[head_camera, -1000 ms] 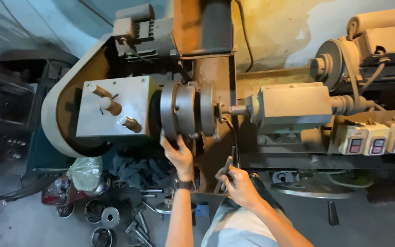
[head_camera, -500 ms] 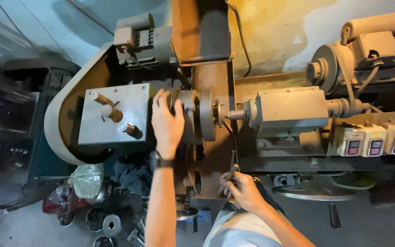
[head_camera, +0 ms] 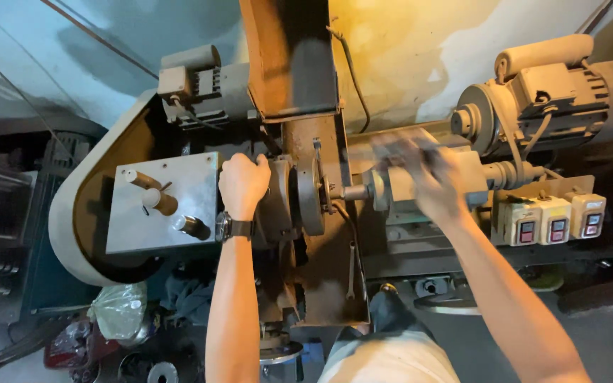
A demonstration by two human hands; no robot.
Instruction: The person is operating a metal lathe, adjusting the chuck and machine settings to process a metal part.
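An old lathe fills the view from above. My left hand [head_camera: 244,186], a watch on its wrist, is clenched on the round chuck [head_camera: 308,198] beside the grey headstock plate [head_camera: 136,227] with its levers. My right hand [head_camera: 434,186] is blurred by motion over the tailstock [head_camera: 386,190], right of the chuck. A dark smear lies along its fingers, and I cannot tell whether it holds anything. A wrench [head_camera: 351,269] hangs against the rusty bed below the chuck.
A large motor [head_camera: 555,92] sits at the right rear, above three switch boxes [head_camera: 551,221]. A smaller motor [head_camera: 200,81] tops the curved belt guard [head_camera: 65,220]. A plastic bag [head_camera: 118,311] and metal parts lie on the floor at lower left.
My left hand climbed from under the chuck to grip its top. My right hand left the wrench low on the bed and swung up over the tailstock.
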